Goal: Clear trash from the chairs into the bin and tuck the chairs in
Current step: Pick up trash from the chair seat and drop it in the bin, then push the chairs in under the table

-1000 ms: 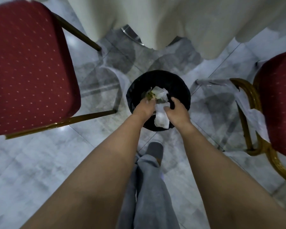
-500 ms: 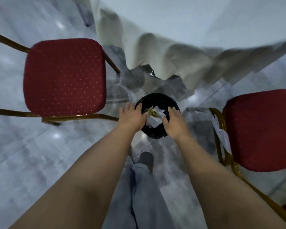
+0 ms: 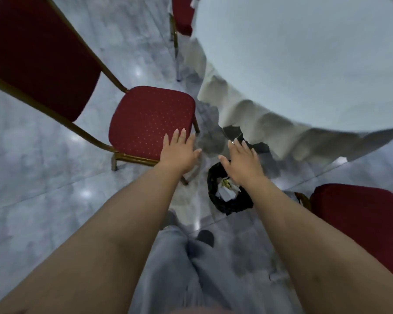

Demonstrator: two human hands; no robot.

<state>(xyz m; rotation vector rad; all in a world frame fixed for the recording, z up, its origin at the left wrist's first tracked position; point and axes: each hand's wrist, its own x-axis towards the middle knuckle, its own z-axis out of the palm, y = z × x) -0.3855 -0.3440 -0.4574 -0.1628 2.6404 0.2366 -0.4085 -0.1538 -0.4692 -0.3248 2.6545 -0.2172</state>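
Observation:
A black-lined bin [image 3: 229, 203] stands on the floor between two red chairs, with crumpled white paper and a bit of yellow trash [image 3: 227, 189] inside. My left hand [image 3: 179, 152] is spread flat, fingers straight, over the near right corner of the left red chair's seat [image 3: 145, 118]. My right hand [image 3: 242, 160] is open too, raised above the bin's far rim and holding nothing. A second red chair [image 3: 363, 223] sits at the right edge, its seat partly cut off.
A round table with a white draped cloth [image 3: 304, 71] fills the upper right, its hem hanging close to the bin. A third red chair [image 3: 182, 17] stands at the table's far side. My grey trouser legs and dark shoe [image 3: 205, 237] are below on the marble floor.
Both hands let go of the paper trash in the bin and rose away from it, fingers spreading. The view pulled up and back, showing the table top and the left chair's backrest.

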